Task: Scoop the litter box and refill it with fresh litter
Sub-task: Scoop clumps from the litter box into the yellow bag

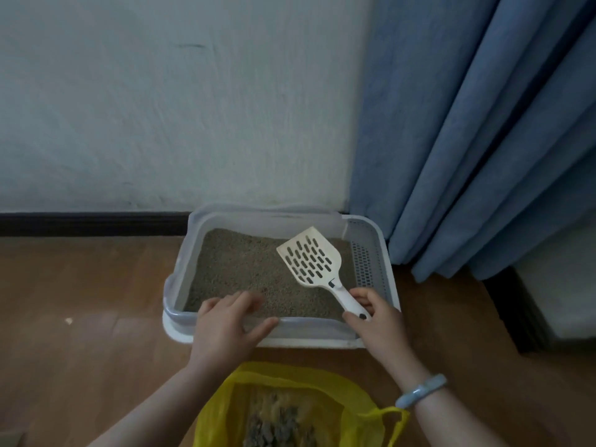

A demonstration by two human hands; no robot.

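One litter box point(392, 295), back edge to the wall point(161, 108), right edge just beside one curtain point(483, 140); open floor point(80, 301) lay left of it. One bed of litter point(242, 272) inside. One slotted scoop point(311, 259), blade above the box's right half, handle grasped by the right hand point(377, 321). Left hand point(225, 327) clasped the box's near rim. One open yellow bag point(322, 391) in front of it.
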